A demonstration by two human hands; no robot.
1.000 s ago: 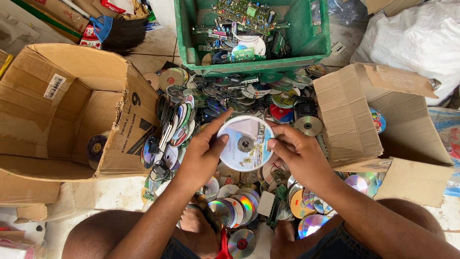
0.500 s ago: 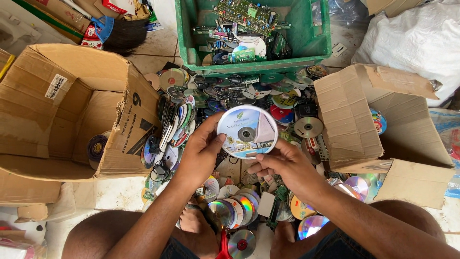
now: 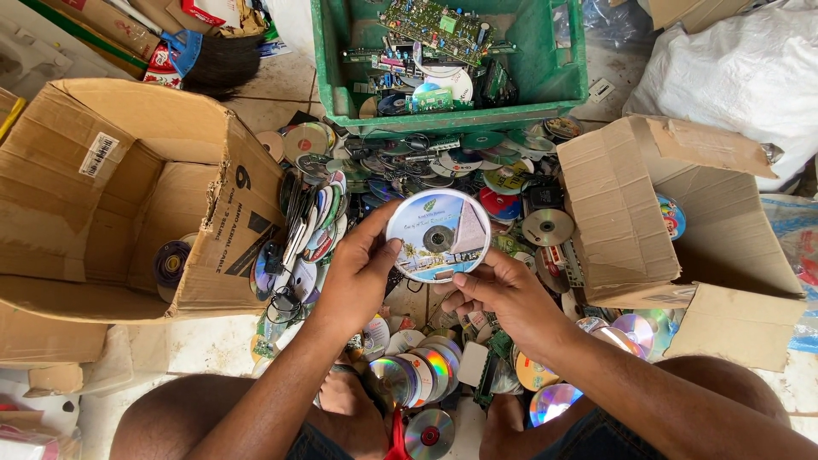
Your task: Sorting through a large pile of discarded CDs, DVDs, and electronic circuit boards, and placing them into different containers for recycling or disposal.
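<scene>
Head view: both hands hold one printed disc (image 3: 438, 236) up over a heap of loose discs (image 3: 409, 170) on the floor. The disc faces the camera, label side up: a white round face with a blue-and-green scenic picture, a grey triangular shape at its right and a small dark hub hole in the middle. The left hand (image 3: 358, 277) has its grip pinching the disc's left rim, thumb on the face and fingers behind. The right hand (image 3: 503, 298) pinches the lower edge from below, index finger and thumb pressed on the rim.

To the left lies an open brown cardboard box (image 3: 111, 196) on its side, with a white barcode sticker on its upper flap and dark printed lettering on the flap turned toward the heap. To the right sits a second open cardboard box (image 3: 673, 221), plain brown, with a few discs inside. Above, a green plastic crate (image 3: 452, 106) holds circuit boards and more discs. A white sack (image 3: 733, 68) fills the upper right corner.

Against the frame half a second before, the disc sits slightly lower and its label now reads more squarely; the right hand has closed onto its lower rim.
</scene>
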